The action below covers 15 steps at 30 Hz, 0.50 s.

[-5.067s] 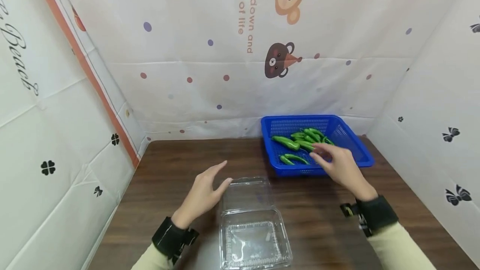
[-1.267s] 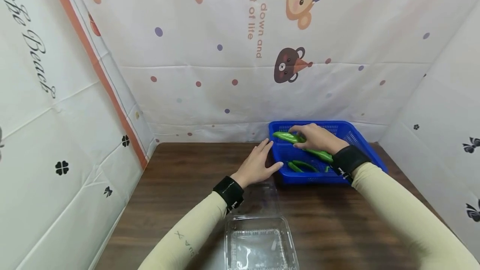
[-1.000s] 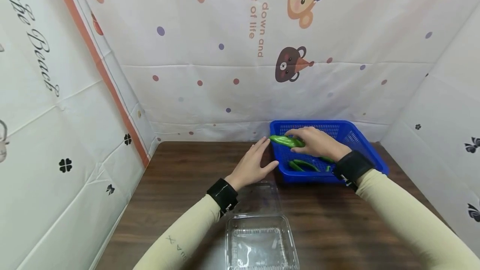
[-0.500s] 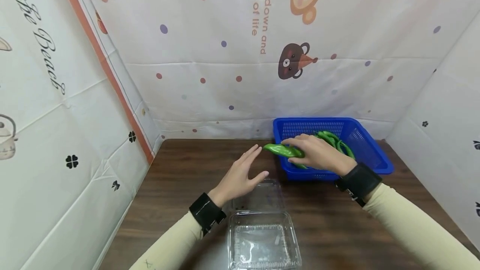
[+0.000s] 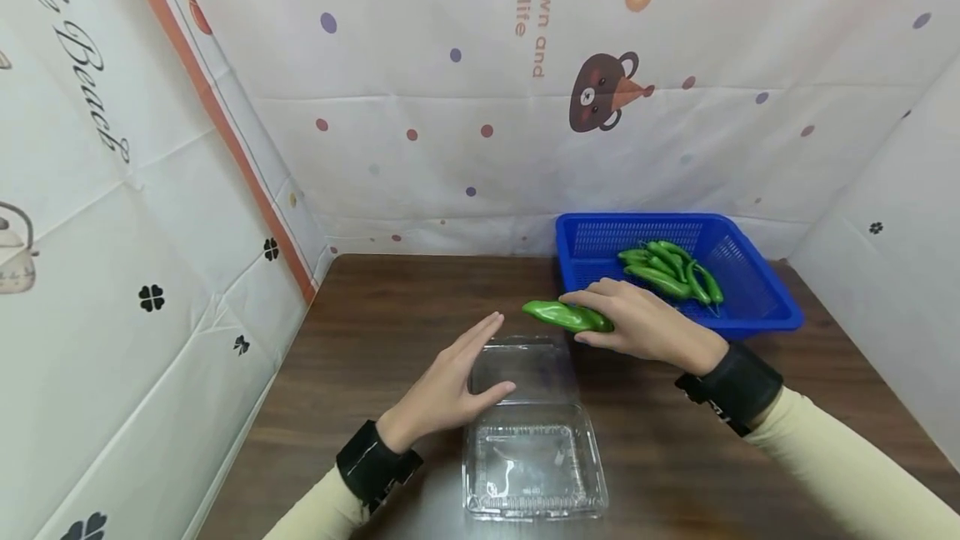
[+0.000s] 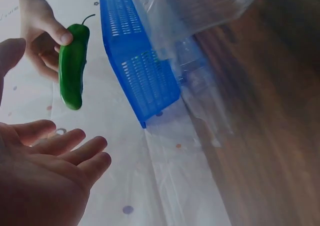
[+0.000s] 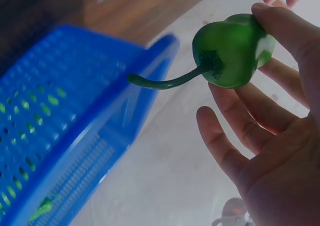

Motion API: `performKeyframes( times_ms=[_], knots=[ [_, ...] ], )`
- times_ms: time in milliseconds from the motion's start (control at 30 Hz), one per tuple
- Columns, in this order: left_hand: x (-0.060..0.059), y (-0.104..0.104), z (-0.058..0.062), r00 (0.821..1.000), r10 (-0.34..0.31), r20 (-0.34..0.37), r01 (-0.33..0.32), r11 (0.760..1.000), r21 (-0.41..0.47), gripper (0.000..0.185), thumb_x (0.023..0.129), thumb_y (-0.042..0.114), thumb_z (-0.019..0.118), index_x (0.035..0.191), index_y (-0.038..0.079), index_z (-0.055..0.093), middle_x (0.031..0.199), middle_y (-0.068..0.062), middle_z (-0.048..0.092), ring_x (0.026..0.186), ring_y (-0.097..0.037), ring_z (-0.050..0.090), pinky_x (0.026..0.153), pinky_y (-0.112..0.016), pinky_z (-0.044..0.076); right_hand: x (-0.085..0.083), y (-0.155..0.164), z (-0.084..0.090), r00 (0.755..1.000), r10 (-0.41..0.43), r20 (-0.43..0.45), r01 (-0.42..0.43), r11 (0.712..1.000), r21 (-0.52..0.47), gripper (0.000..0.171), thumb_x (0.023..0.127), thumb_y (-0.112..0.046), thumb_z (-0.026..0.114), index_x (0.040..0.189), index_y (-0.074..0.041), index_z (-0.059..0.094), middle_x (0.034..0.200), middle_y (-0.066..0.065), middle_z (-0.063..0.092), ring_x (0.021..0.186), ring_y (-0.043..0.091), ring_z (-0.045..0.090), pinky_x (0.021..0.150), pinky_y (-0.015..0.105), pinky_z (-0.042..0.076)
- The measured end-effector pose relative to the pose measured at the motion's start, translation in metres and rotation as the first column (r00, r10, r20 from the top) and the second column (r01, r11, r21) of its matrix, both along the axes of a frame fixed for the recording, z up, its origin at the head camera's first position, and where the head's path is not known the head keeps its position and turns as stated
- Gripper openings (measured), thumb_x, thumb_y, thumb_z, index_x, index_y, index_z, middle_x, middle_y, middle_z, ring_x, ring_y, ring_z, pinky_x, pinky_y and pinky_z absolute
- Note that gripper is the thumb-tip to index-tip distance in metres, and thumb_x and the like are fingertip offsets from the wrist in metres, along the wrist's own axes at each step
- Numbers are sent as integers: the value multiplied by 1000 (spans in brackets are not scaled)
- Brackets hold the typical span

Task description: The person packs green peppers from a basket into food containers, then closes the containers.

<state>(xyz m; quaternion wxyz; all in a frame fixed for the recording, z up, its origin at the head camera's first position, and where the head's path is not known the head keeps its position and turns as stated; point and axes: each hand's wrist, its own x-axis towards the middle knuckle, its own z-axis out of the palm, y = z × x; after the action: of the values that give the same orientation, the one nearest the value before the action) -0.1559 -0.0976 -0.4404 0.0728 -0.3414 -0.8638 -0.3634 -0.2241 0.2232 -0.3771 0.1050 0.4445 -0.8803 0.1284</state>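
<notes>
My right hand [image 5: 637,325] pinches a green pepper [image 5: 566,316] between thumb and fingers, just above the raised lid of a clear plastic clamshell box [image 5: 532,457]. In the right wrist view the pepper [image 7: 235,51] shows its stem end. In the left wrist view the pepper [image 6: 72,68] hangs beyond my palm. My left hand [image 5: 450,386] hovers flat and open at the left of the box lid, holding nothing. A blue basket [image 5: 772,311] at the back right holds several more green peppers [image 5: 667,269].
The box and basket stand on a dark wooden table [image 5: 360,332]. Patterned white sheets [image 5: 450,148] wall it in at the back, left and right. The basket's blue wall [image 6: 135,71] is close beside the box lid.
My right hand lifted the pepper out of the basket and carried it left and nearer, over the box lid. My left hand drew back from the basket to the box.
</notes>
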Motion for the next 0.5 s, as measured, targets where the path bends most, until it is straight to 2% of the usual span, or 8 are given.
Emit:
performKeyframes(
  times_ms=[233,333,500],
  knots=[
    [19,-17,-5,1000,3,10,-3,999,-32,90,91,45,78,161,11,33,168,-1,25,151,-22,33,115,-51,40,17,-10,-10,997,67,-37,-68,998,-19,55,85,-34,86,133,-14,69,104,-2,66,84,9,54,69,29,49],
    [26,-23,-6,1000,-10,29,12,999,-45,93,89,49,78,161,12,32,169,-2,25,151,-23,33,114,-52,41,23,-14,-16,995,94,-34,-95,995,-34,55,84,-33,87,133,-14,69,105,-2,65,83,8,52,68,27,48],
    [38,-31,-11,996,-6,84,13,997,-79,103,84,56,81,163,18,25,170,1,21,153,-19,28,119,-48,33,32,-20,-26,991,128,-27,-129,990,-51,57,82,-32,89,133,-13,69,106,-1,66,86,9,55,68,28,51]
  ],
)
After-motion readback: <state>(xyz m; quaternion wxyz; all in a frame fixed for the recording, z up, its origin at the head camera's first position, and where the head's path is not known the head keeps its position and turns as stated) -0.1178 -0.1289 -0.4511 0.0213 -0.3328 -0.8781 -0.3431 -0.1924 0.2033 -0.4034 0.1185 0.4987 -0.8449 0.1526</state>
